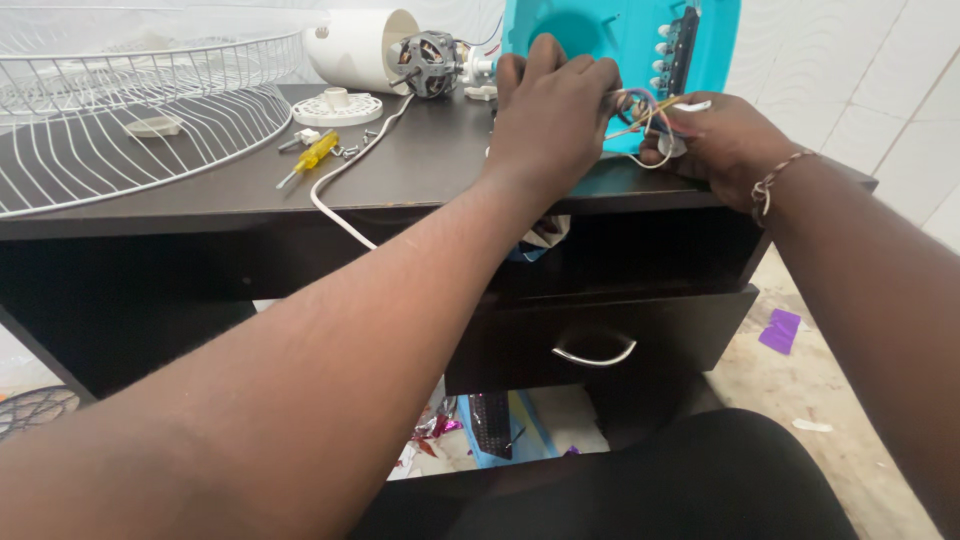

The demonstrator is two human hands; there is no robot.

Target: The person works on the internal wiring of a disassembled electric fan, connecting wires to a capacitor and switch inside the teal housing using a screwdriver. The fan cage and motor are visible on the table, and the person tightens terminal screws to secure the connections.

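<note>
A turquoise fan housing (600, 30) with a black switch strip and white buttons stands on the dark table (420, 170). A bundle of thin coloured wires (640, 115) hangs from it. My left hand (550, 110) rests against the housing and pinches the wires. My right hand (720, 140), with a bracelet at the wrist, grips the same wires from the right. A fan motor (430, 62) with a white casing (360, 45) lies behind my left hand.
White wire fan guards (130, 110) fill the table's left. A yellow-handled screwdriver (312, 155), small screws, a white round plate (338, 107) and a white cord (345, 170) lie nearby. A drawer with a metal handle (595, 355) is below; scraps litter the floor.
</note>
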